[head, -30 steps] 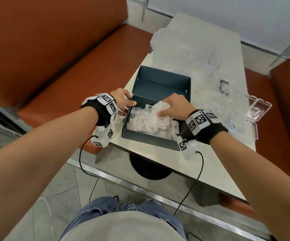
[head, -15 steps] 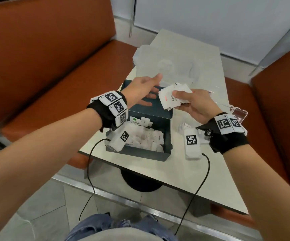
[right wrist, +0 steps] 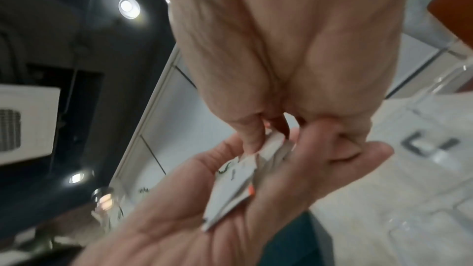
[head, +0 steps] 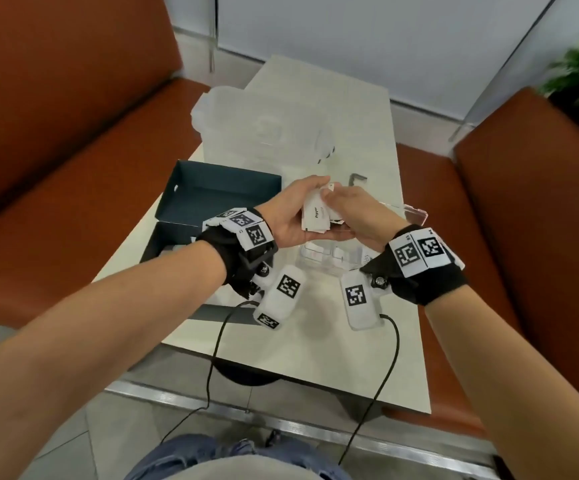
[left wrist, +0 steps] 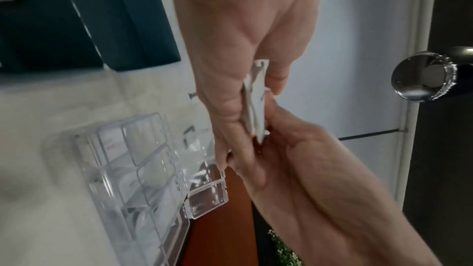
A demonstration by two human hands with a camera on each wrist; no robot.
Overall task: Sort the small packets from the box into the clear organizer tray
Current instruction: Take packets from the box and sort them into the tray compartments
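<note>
box: to the left of our left hand, the dark box [head: 212, 199] sits on the tabletop [head: 316, 341] with its lid up; our left forearm hides most of the inside, and only a sliver of white shows at the near corner, so we cannot tell how many packets are left in it
left hand: our left hand [head: 295, 216] is turned palm up and cups a small stack of white packets [head: 316, 216], fingers under it and thumb on its top edge
packets: the stack is held in the air between our two hands, above the organizer, not yet in any compartment
right hand: our right hand [head: 354, 216] meets the left, its fingertips [right wrist: 252, 139] pinching the stack's upper end; the two hands are together, both closed on the same stack
organizer tray: directly below our hands the clear organizer tray [left wrist: 133, 169] lies open on the tabletop; several compartments already show white packets, others look unfilled, though blur hides the count
progress: we judge the sort partly done
remaining: this stack must be dealt out packet by packet, then whatever the box hides
</note>
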